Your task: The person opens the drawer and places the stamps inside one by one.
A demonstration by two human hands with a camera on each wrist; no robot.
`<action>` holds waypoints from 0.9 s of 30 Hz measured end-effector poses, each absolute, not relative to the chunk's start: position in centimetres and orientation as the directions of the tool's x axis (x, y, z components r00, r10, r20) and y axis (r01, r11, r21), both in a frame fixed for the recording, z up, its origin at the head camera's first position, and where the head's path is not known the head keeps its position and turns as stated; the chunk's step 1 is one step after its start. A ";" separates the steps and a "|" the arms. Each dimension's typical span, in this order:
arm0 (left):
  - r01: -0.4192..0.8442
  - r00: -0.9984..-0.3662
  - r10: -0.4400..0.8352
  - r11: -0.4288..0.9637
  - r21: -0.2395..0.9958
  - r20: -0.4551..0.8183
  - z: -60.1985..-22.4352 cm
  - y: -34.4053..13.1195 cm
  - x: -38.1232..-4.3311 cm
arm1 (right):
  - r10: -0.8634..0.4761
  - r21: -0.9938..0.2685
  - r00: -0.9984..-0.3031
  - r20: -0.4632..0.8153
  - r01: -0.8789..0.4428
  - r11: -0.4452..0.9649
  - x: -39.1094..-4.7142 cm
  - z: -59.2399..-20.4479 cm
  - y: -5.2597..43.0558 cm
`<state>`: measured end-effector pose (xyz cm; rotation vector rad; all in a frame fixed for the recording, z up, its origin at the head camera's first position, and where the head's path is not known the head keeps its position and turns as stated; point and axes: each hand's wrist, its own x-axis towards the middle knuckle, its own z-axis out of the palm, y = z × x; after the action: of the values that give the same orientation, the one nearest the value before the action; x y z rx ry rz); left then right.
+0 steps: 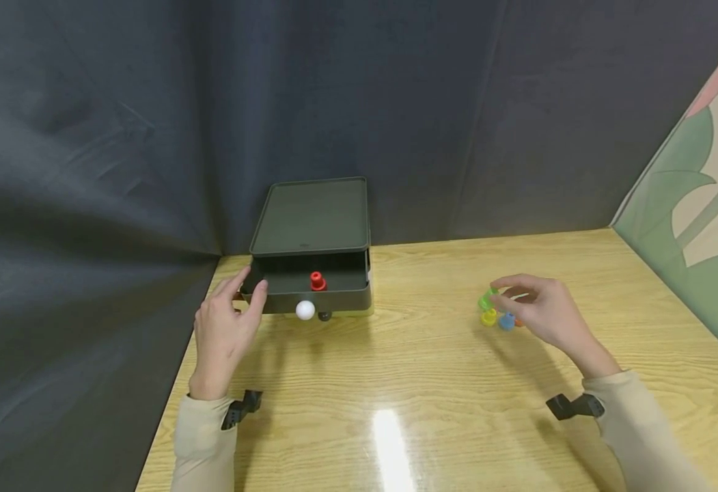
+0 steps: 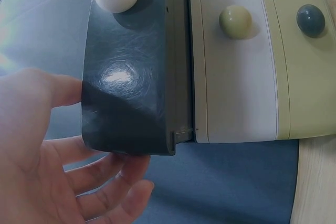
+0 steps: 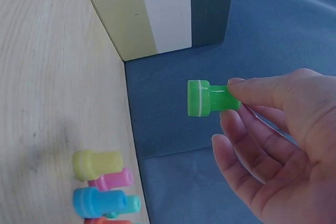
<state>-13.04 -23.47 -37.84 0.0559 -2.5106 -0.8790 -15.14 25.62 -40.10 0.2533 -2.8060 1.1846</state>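
Observation:
The top drawer (image 1: 346,301) of a small cabinet is pulled out, its front dark with a white round knob (image 1: 305,310). My left hand (image 1: 222,329) holds its left front corner, thumb at the upper rim and fingers along the outer side. Inside the drawer stands a red toy stamp (image 1: 318,281). To the right, my right hand (image 1: 546,316) pinches a green toy stamp (image 3: 199,98) by its narrow end, the wide end pointing away from the fingers. Below it on the table are a yellow stamp (image 3: 94,164), a blue stamp (image 3: 97,202) and several others, partly hidden by the hand in the head view.
The cabinet's dark lid (image 1: 312,215) has a raised rim. Beneath the pulled-out drawer are a white drawer front (image 2: 236,87) and a yellow-green one (image 2: 310,87), each with a round knob. Dark curtain (image 1: 420,123) hangs behind the wooden table (image 1: 432,369); a patterned panel (image 1: 703,205) borders the right.

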 end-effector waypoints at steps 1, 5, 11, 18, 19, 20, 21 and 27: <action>0.117 -0.886 -0.190 0.792 0.599 0.424 -37.8 -23.5 -13.0 | -0.121 -0.706 -0.982 0.145 -0.188 0.682 -15.2 -39.9 25.5; 0.116 -0.887 -0.191 0.790 0.602 0.420 -37.9 -23.4 -13.1 | -0.133 -0.701 -0.977 0.164 -0.210 0.681 -15.4 -39.4 25.2; 0.111 -0.887 -0.191 0.794 0.597 0.419 -37.8 -23.5 -13.0 | -0.153 -0.669 -0.964 0.216 -0.261 0.696 -16.0 -38.8 24.3; 0.102 -0.889 -0.197 0.794 0.599 0.412 -37.8 -23.5 -13.0 | -0.159 -0.688 -0.964 0.213 -0.263 0.677 -16.4 -38.1 23.3; 0.101 -0.891 -0.196 0.794 0.599 0.410 -37.8 -23.5 -13.0 | -0.160 -0.691 -0.964 0.214 -0.265 0.672 -16.4 -38.0 23.1; 0.100 -0.892 -0.195 0.794 0.599 0.409 -37.8 -23.5 -13.0 | -0.161 -0.696 -0.964 0.214 -0.266 0.667 -16.4 -37.9 23.0; 0.101 -0.892 -0.194 0.795 0.598 0.408 -37.8 -23.5 -13.0 | -0.162 -0.703 -0.964 0.212 -0.265 0.660 -16.5 -37.8 22.8; 0.101 -0.892 -0.190 0.800 0.592 0.409 -37.8 -23.5 -13.1 | -0.176 -0.710 -0.959 0.221 -0.282 0.645 -16.5 -36.8 21.9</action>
<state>-13.07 -23.49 -37.83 0.0668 -2.5310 -0.8672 -16.51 21.86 -36.77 0.3816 -2.7285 1.2122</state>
